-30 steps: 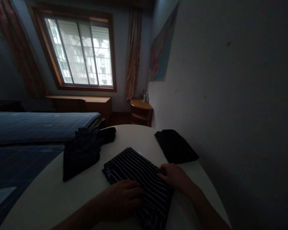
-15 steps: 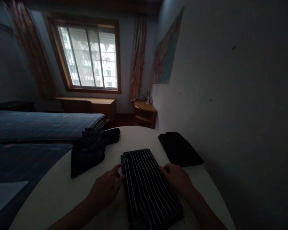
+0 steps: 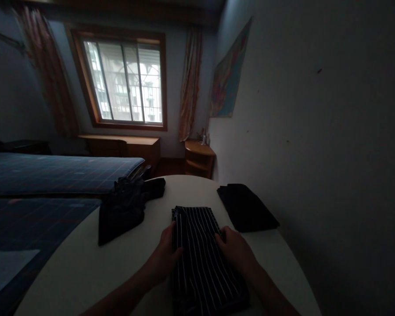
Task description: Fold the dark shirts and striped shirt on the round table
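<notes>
- The left hand [image 3: 166, 256] is pressing against the left edge of a folded black cloth with thin white stripes [image 3: 202, 259], fingers curling onto its top.
- The right hand [image 3: 235, 250] is lying on the cloth's right edge, fingers flat on the fabric; the two hands are flanking it, apart from each other.
- The striped cloth is lying flat on the round white table [image 3: 85, 267], close to the person.
- A folded plain black cloth [image 3: 246, 207] is sitting near its upper right, not touching.
- A crumpled dark garment [image 3: 123, 206] is resting to the left, by the blue checked bed [image 3: 55, 173].
</notes>
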{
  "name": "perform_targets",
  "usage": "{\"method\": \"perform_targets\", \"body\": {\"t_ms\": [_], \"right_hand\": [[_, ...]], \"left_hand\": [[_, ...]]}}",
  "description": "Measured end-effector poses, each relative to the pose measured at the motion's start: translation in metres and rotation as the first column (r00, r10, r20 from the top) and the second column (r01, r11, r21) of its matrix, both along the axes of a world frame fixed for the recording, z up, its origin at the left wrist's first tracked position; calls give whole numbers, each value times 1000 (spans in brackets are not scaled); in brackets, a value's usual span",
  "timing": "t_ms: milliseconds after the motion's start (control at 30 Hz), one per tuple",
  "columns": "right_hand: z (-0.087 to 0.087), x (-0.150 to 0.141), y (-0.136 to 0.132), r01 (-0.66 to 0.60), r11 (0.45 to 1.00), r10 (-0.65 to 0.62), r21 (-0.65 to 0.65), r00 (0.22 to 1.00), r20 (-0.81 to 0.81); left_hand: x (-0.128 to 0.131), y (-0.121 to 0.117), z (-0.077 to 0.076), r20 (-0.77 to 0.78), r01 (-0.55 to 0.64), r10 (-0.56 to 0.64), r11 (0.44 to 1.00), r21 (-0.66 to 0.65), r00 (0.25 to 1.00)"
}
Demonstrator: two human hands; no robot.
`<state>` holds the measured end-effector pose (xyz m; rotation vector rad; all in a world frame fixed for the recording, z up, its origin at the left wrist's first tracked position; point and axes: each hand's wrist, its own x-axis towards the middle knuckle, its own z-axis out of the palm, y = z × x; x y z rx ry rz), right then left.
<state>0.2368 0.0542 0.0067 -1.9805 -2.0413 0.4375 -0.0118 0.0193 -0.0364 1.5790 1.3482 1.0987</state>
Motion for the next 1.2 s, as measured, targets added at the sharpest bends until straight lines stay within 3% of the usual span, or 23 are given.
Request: {"method": "perform_targets", "body": {"t_ms": [133,233,400,567,733,867,1000,1200], "right_hand": [[1,1,-2,-27,999,30,28,994,-107],[-1,3,-2,-108,992,118,68,977,-176],[-6,4,-1,-179,981,191,81,963,-189],[-5,4,-1,-183,980,195,83,964,-183],[1,10,2,-176,979,191,102,967,-168],[11,24,13,-159,980,173,118,976,-129],[26,47,29,-139,972,154,188,986,-71],[62,91,60,-99,968,93,229,995,37]], "left_hand": [[0,10,-9,-76,14,-15,1000,-8,997],[3,13,-10,42,9,-5,994,-105,999],[6,7,8,334,136,-50,961,-240,941],[7,3,22,303,199,-107,936,-291,947],[11,21,13,185,161,-137,979,-122,973],[23,48,13,117,182,-180,983,-7,977],[48,73,24,80,172,-175,984,50,981],[98,109,48,167,176,-194,977,120,967]]}}
